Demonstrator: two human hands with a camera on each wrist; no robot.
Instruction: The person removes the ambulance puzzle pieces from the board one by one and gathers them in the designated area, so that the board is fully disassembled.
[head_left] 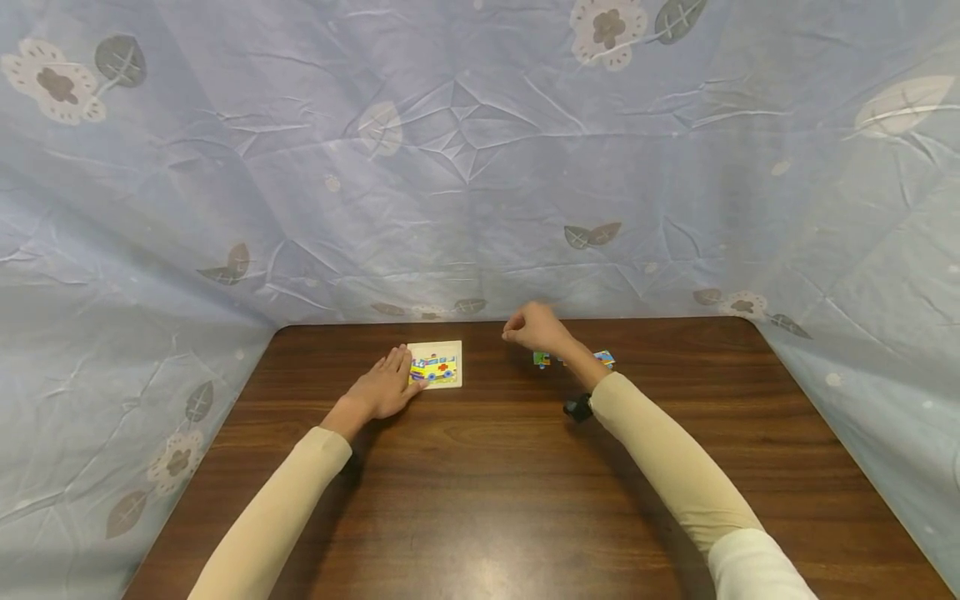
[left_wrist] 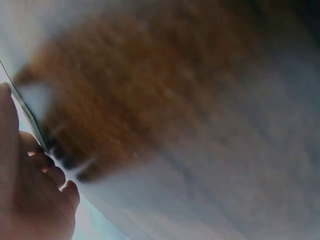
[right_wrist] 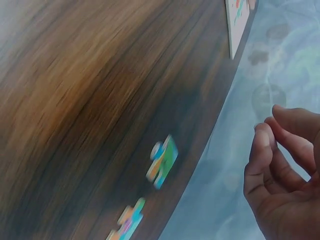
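My left hand [head_left: 385, 385] lies with straight fingers along the left side of a pale framed jigsaw puzzle [head_left: 452, 346], whose picture shows a yellow ambulance. In the left wrist view that hand [left_wrist: 42, 195] touches the board's edge, most of which is out of sight. Over the table's far part hovers my right hand [head_left: 537, 327], its fingers loosely curled and the thumb close to the fingertips. Nothing shows between those fingers in the right wrist view. Below and beside it lie a green jigsaw piece [right_wrist: 164, 162] and another colourful piece [right_wrist: 127, 220].
A blue and yellow jigsaw piece [head_left: 604, 358] lies just right of my right forearm, which partly covers the area. A black device [head_left: 577, 407] sits at the right wrist. Behind the brown wooden table [head_left: 465, 500] hangs a flowered pale blue cloth [head_left: 465, 225].
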